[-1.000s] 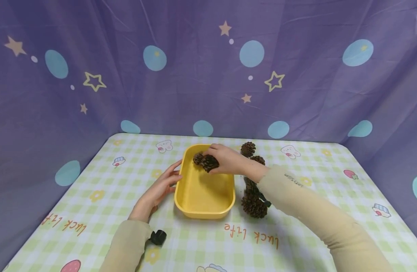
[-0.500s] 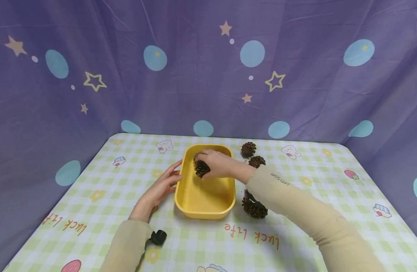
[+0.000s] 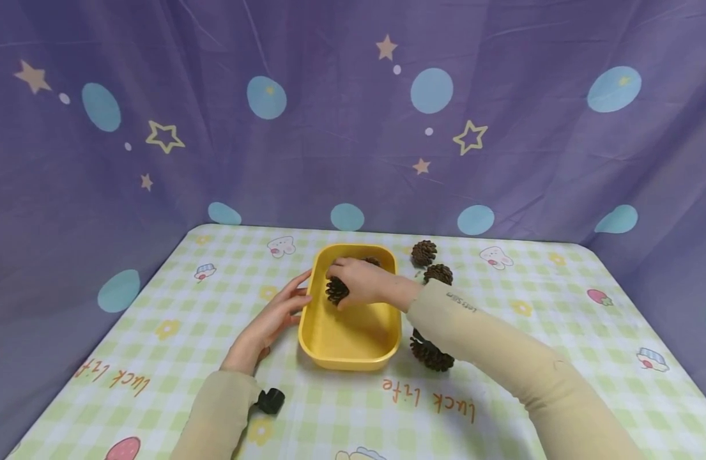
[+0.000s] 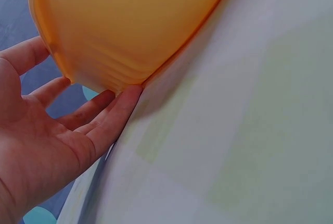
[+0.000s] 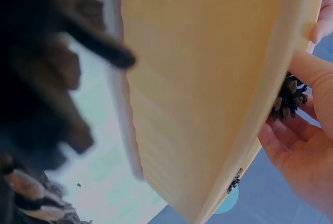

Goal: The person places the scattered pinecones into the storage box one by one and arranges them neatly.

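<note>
A yellow plastic tub (image 3: 347, 358) stands mid-table. My left hand (image 3: 275, 316) rests against its left side, fingers spread and mostly straight; the left wrist view shows the fingertips (image 4: 132, 96) touching the outer wall. Inside the tub, my right hand (image 3: 361, 281) grips a brown pine cone (image 3: 337, 291) between thumb and fingers, near the left wall. From the right wrist, this held pine cone (image 5: 289, 99) shows above the rim, partly covered by the hand. Behind the right hand, a second pine cone (image 3: 372, 260) lies in the tub, mostly hidden.
Right of the tub, several more pine cones stand in a column, including a far one (image 3: 424, 253) and a near one (image 3: 431, 355); the right sleeve (image 3: 473, 326) covers part of them. A purple curtain (image 3: 306, 172) hangs behind the checked tablecloth (image 3: 531, 358).
My right hand has moved left and slightly nearer inside the tub, carrying the pine cone. A pine cone now shows behind that hand. The left hand stays at the tub's side.
</note>
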The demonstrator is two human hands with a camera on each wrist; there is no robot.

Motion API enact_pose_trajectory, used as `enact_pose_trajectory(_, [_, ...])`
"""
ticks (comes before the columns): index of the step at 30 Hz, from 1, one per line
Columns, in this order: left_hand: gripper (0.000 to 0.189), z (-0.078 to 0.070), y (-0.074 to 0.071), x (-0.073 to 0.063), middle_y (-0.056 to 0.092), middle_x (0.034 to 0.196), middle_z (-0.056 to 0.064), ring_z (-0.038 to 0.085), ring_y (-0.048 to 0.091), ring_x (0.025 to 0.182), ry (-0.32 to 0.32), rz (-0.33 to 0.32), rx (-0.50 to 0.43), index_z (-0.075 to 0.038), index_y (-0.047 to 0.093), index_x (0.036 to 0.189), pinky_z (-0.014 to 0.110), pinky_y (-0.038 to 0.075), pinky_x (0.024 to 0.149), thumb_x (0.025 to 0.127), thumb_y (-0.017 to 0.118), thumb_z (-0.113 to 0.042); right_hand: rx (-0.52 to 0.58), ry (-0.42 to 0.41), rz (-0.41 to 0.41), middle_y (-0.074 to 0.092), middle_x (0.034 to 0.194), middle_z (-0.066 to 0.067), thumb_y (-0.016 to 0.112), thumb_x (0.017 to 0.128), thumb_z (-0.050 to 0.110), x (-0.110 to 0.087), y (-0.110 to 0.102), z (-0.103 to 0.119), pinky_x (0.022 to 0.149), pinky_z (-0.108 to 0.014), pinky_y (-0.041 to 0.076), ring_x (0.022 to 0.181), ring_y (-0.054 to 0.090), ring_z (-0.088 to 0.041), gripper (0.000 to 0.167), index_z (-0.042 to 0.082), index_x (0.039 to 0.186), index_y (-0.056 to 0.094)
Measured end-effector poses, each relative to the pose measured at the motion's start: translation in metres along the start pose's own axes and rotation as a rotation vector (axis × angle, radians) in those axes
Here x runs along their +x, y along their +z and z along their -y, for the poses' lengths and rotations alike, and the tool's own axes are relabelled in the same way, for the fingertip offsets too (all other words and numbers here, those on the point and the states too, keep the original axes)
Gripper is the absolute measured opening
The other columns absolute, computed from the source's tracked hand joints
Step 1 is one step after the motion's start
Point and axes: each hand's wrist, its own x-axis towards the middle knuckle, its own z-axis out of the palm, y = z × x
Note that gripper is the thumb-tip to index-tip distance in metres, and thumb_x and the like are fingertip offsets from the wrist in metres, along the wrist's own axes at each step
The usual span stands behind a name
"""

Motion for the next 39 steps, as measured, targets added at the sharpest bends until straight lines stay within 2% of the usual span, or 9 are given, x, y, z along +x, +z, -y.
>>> enact_pose_trajectory(7, [0.059,0.001,0.000,0.000,0.037,0.136,0.010,0.031,0.042,0.122,-0.008,-0.011,0.003,-0.039,0.023,0.142,0.044,0.042,0.096,0.091,0.052,-0.032,-0.026,-0.008,0.018,0.050,0.124,-0.005,0.074,0.074,0.037,0.006,0.003,0.001,0.095,-0.030,0.043,0.112,0.048,-0.018,0.062,0.012,0.126,0.050])
enact_pose_trajectory(14, [0.060,0.000,0.000,0.000,0.034,0.138,0.013,0.033,0.041,0.123,-0.002,0.020,-0.002,-0.038,0.021,0.143,0.045,0.042,0.096,0.092,0.051,-0.032,-0.080,-0.004,0.051,0.049,0.121,-0.004,0.074,0.074,0.036,0.008,0.007,0.003,0.092,-0.029,0.045,0.109,0.049,-0.017,0.062,0.013,0.126,0.050])
enact_pose_trajectory(23, [0.060,-0.001,-0.001,-0.001,0.033,0.139,0.014,0.034,0.040,0.124,-0.002,0.021,-0.002,-0.035,0.020,0.144,0.046,0.041,0.097,0.092,0.051,-0.031,-0.065,-0.024,0.062,0.051,0.120,-0.004,0.073,0.077,0.030,0.010,0.007,0.005,0.091,-0.028,0.045,0.108,0.050,-0.016,0.056,0.012,0.125,0.051])
enact_pose_trajectory(39, [0.059,-0.003,0.000,-0.003,0.033,0.138,0.013,0.031,0.042,0.122,-0.013,0.003,-0.002,-0.036,0.021,0.143,0.044,0.042,0.095,0.092,0.051,-0.031,-0.037,0.038,-0.034,0.052,0.114,-0.005,0.070,0.080,0.024,0.015,0.009,0.005,0.084,-0.026,0.048,0.102,0.052,-0.017,0.044,0.010,0.118,0.055])
